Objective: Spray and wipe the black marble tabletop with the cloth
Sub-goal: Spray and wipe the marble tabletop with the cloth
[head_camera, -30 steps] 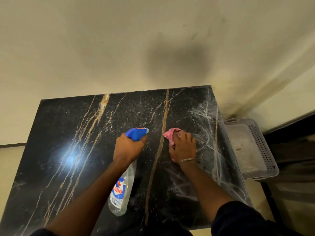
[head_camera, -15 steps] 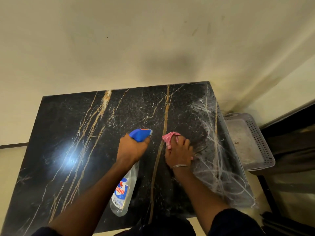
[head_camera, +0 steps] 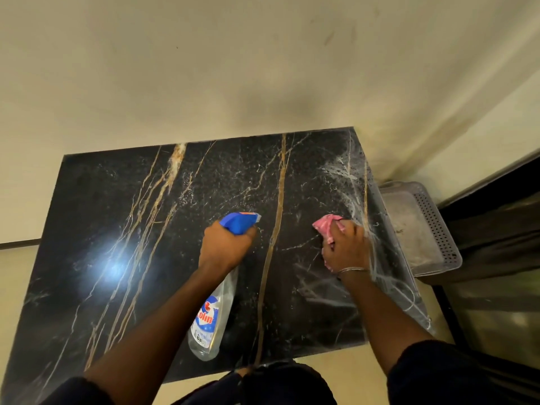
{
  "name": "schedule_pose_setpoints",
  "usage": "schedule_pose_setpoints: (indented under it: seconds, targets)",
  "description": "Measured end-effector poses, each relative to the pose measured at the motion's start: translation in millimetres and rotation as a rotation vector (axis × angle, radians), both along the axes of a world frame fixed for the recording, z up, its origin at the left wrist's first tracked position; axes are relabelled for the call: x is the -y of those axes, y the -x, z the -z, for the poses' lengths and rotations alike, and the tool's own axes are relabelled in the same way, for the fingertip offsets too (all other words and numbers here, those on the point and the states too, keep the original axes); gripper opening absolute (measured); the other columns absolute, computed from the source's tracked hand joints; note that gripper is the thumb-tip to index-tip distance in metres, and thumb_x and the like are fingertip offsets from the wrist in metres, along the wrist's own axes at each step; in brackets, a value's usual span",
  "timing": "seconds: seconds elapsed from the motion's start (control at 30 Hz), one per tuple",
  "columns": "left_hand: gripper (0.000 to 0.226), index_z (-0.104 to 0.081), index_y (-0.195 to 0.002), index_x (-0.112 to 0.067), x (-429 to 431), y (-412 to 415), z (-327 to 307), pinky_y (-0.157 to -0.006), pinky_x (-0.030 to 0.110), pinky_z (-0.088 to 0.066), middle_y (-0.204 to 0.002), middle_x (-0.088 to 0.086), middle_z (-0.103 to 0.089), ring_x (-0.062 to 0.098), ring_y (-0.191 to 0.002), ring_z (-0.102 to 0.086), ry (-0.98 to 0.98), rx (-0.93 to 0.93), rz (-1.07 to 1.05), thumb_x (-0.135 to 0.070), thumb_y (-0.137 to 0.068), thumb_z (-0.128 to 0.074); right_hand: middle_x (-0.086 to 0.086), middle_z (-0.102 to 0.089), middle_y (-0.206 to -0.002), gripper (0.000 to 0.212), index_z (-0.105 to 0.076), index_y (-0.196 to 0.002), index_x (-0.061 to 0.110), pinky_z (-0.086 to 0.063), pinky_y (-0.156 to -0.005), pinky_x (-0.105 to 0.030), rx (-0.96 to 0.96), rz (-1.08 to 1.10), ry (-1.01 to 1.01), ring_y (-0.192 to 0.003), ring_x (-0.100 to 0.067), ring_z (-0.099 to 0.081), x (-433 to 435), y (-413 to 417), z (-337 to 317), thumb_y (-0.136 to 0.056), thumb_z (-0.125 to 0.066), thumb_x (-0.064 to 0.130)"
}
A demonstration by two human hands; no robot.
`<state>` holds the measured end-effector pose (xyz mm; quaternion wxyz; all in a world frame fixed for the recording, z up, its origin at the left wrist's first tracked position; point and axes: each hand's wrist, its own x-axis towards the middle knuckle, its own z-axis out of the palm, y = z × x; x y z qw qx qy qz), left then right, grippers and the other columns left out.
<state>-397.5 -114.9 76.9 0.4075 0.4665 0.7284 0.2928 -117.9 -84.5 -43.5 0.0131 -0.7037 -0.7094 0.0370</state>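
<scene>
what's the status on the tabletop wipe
Left hand grips spray bottle. Right hand holds pink cloth down on black marble tabletop, wet streaks near right edge. Grey basket beside table, not in the way.

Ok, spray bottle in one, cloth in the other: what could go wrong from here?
The right grip holds the pink cloth on the tabletop close to its right edge. A wide stroke could push the wet streaks over into the grey basket beside it.
The left grip holds the spray bottle with its nozzle toward the cloth side. A stray squeeze might wet the wiping hand.
</scene>
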Motion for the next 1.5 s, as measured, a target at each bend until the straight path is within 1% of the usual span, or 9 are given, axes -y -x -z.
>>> schedule_pose_setpoints:
  seconds: [0.23,0.33,0.47,0.63,0.8,0.93,1.13,1.3,1.5]
  targets:
    - [0.016,-0.06,-0.089,-0.018,15.1,2.1,1.9,-0.061,0.022,-0.049,-0.077,0.002,-0.065,0.013,-0.068,-0.063,0.02,-0.004,0.016,-0.03,-0.085,-0.069,-0.02,-0.049,-0.127,0.055,-0.052,-0.132,0.015,-0.041,-0.088,-0.045,-0.039,0.217,0.036,-0.111,-0.04,-0.044,12.8,24.1,-4.2,-0.085,-0.058,0.042]
    - [0.014,-0.059,-0.086,-0.019,22.0,-2.4,-1.7,-0.057,0.017,-0.044,-0.073,-0.001,-0.062,0.008,-0.063,-0.059,0.001,0.004,0.014,-0.028,-0.086,-0.069,-0.014,-0.048,-0.12,0.053,-0.05,-0.128,0.02,-0.044,-0.078,-0.041,-0.076,0.053,0.038,-0.102,-0.033,-0.044,37.6,74.2,-7.2,-0.082,-0.059,0.044]
    - [0.015,-0.058,-0.08,-0.02,30.4,-7.7,-3.0,-0.051,0.014,-0.039,-0.066,-0.004,-0.059,0.005,-0.056,-0.054,-0.009,-0.019,-0.014,-0.027,-0.083,-0.07,-0.012,-0.053,-0.12,0.057,-0.051,-0.129,0.017,-0.047,-0.077,-0.04,-0.109,-0.143,0.071,-0.1,-0.03,-0.051,74.2,130.7,-4.0,-0.078,-0.063,0.042]
    - [0.018,-0.056,-0.075,-0.022,39.4,-9.2,-1.4,-0.052,0.019,-0.04,-0.063,-0.004,-0.058,0.006,-0.053,-0.052,-0.015,-0.031,0.001,-0.029,-0.083,-0.07,-0.011,-0.053,-0.118,0.056,-0.051,-0.125,0.019,-0.046,-0.074,-0.04,-0.079,-0.271,0.024,-0.096,-0.03,-0.051,85.1,115.7,-2.0,-0.075,-0.065,0.041]
    - [0.014,-0.057,-0.082,-0.02,50.3,-5.9,-3.2,-0.055,0.019,-0.043,-0.067,-0.003,-0.059,0.006,-0.058,-0.055,-0.032,-0.003,0.018,-0.028,-0.085,-0.069,-0.013,-0.049,-0.114,0.049,-0.054,-0.125,0.02,-0.043,-0.076,-0.04,-0.039,-0.055,0.021,-0.096,-0.031,-0.046,74.4,48.5,0.6,-0.081,-0.057,0.041]
    - [0.014,-0.058,-0.083,-0.02,60.2,-0.9,-4.9,-0.053,0.015,-0.04,-0.067,-0.005,-0.059,0.004,-0.055,-0.054,-0.039,-0.017,0.021,-0.029,-0.085,-0.069,-0.018,-0.049,-0.123,0.05,-0.056,-0.127,0.015,-0.045,-0.084,-0.045,-0.038,0.16,0.01,-0.106,-0.039,-0.046,70.5,-2.6,3.4,-0.084,-0.053,0.04]
    - [0.017,-0.06,-0.088,-0.015,73.5,1.8,0.9,-0.055,0.018,-0.041,-0.07,-0.003,-0.061,0.006,-0.058,-0.056,-0.007,-0.037,0.023,-0.03,-0.085,-0.069,-0.02,-0.044,-0.133,0.055,-0.047,-0.138,0.017,-0.042,-0.094,-0.05,-0.053,0.281,0.041,-0.118,-0.043,-0.041,86.2,13.5,-1.8,-0.088,-0.057,0.038]
    - [0.017,-0.06,-0.084,-0.018,80.1,-5.1,3.4,-0.054,0.019,-0.04,-0.068,-0.002,-0.061,0.006,-0.056,-0.054,-0.007,-0.046,0.036,-0.031,-0.083,-0.07,-0.013,-0.05,-0.113,0.049,-0.052,-0.124,0.021,-0.046,-0.074,-0.042,-0.078,0.089,0.031,-0.095,-0.032,-0.047,131.7,85.7,-1.6,-0.08,-0.063,0.039]
    - [0.017,-0.058,-0.081,-0.022,84.1,-11.4,0.3,-0.053,0.02,-0.042,-0.066,-0.005,-0.06,0.006,-0.055,-0.055,-0.024,-0.042,0.034,-0.034,-0.083,-0.07,-0.011,-0.055,-0.116,0.054,-0.054,-0.125,0.02,-0.046,-0.072,-0.039,-0.041,-0.163,0.032,-0.094,-0.029,-0.051,147.6,99.1,-0.1,-0.076,-0.065,0.039]
